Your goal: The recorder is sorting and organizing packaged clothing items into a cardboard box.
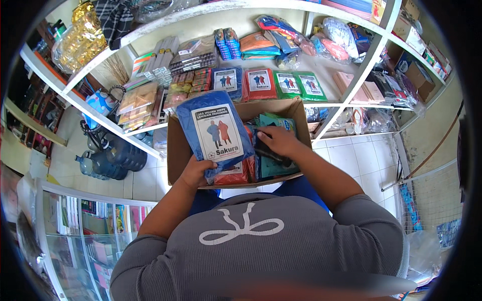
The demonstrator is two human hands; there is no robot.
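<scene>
In my left hand (197, 173) is a blue packaged raincoat (187, 118), a flat plastic packet with a white label showing two figures. The thumb lies over its lower edge, and the packet is tilted above the left part of an open cardboard box (176, 168). My right hand (277, 141) reaches into the box's right part. Its fingers are curled at a dark item (268, 154), and what they grip is partly hidden. Inside the box, a red packet (233, 175) shows below the blue one, and teal-green packets (276, 168) lie under my right hand.
On the white shelf behind the box lie another blue packet (227, 83), a red packet (260, 84) and two green packets (298, 85). Large blue water jugs (113, 155) stand on the floor at left. A glass display case (95, 241) is at the near left.
</scene>
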